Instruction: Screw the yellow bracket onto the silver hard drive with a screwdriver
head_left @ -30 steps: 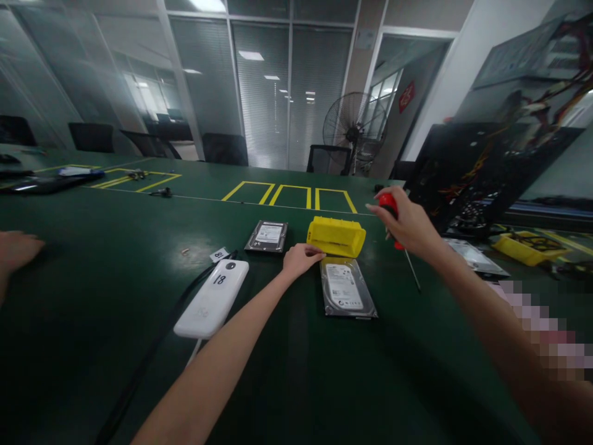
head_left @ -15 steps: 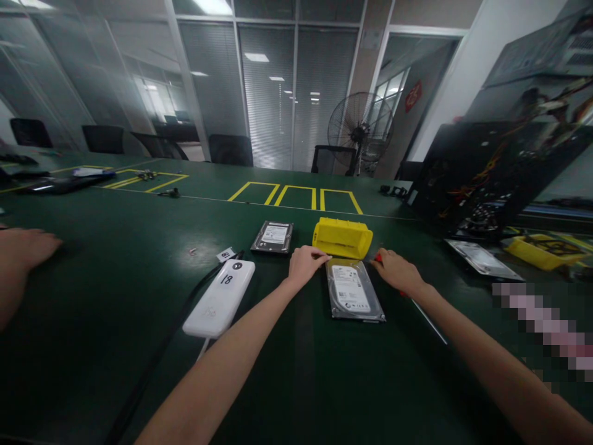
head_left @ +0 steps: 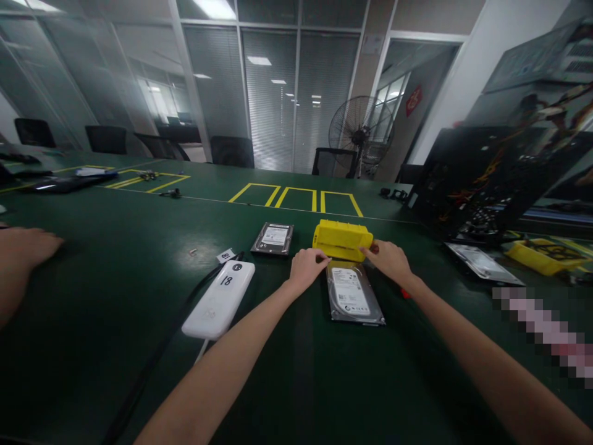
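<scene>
A silver hard drive (head_left: 354, 293) with a white label lies between my hands. My left hand (head_left: 306, 270) is closed, thumb and finger pinched together at its far left corner; what sits between the fingertips is too small to make out. A yellow plastic bin (head_left: 343, 235) stands on its side just beyond the drive, its opening facing me. My right hand (head_left: 389, 261) is closed round a red-handled screwdriver (head_left: 406, 294), largely hidden under the palm and forearm. Its fingertips are at the bin's lower right edge.
Another hard drive (head_left: 273, 238) lies to the left of the bin. A white power bank (head_left: 220, 300) marked 18 rests beside my left forearm. On the right are a metal drive (head_left: 482, 262), a yellow tray (head_left: 540, 256) and an opened computer case (head_left: 467, 179). Another person's hand (head_left: 30, 247) rests far left.
My right hand has moved left and slightly away from me, its fingertips now at the bin's edge. The screwdriver's shaft is no longer visible. My left hand has barely moved.
</scene>
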